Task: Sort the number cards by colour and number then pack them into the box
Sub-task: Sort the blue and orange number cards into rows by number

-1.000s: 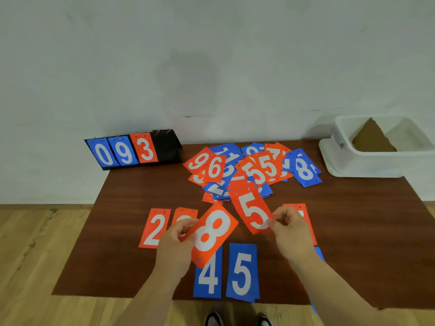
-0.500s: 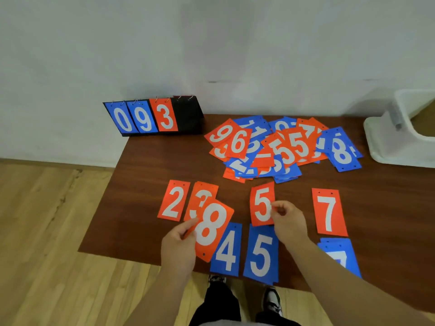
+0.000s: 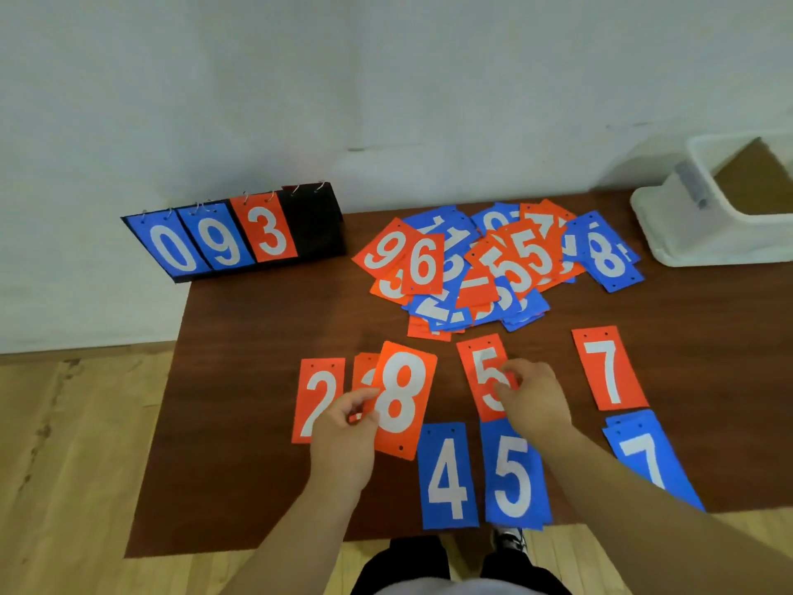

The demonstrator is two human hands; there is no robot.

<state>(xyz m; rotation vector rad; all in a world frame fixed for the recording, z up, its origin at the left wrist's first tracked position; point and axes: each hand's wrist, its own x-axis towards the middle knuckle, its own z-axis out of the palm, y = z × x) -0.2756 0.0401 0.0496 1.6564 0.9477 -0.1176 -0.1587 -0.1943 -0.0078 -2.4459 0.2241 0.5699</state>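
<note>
change: orange 5 card (image 3: 482, 371) was in the air over the pile a second ago; it now lies flat on the table (image 3: 257, 337), mid-width, directly above the blue 5 card (image 3: 513, 478). The orange 8 card (image 3: 403, 397) has swung from tilted to nearly upright.
meaning: the orange 5 looks placed, in column with its blue match. The 8 is probably next and needs a slot right of the orange 7 card (image 3: 609, 367).
left hand (image 3: 343, 427): pinches the 8's left edge between thumb and fingers, holding it over a partly hidden orange card (image 3: 362, 371), digit unreadable, beside the orange 2 card (image 3: 315, 392).
right hand (image 3: 536, 401): bent fingertips on the orange 5's face, thumb hidden; cannot tell pinch from press.
near edge: blue 4 card (image 3: 448, 474), blue 5, and blue 7 cards (image 3: 648, 457) stacked toward the right.
unsorted pile (image 3: 493, 268): mixed orange and blue cards, overlapping, along the far edge; most of the sort remains.
box (image 3: 669, 225): white plastic tub at the far right corner, no cards seen inside.
flip scoreboard (image 3: 240, 234): far left corner, shows 0 9 3 on rings.
materials: thin stiff matte rectangles, white digits, two punched holes at one short end; dark wood-grain tabletop.
</note>
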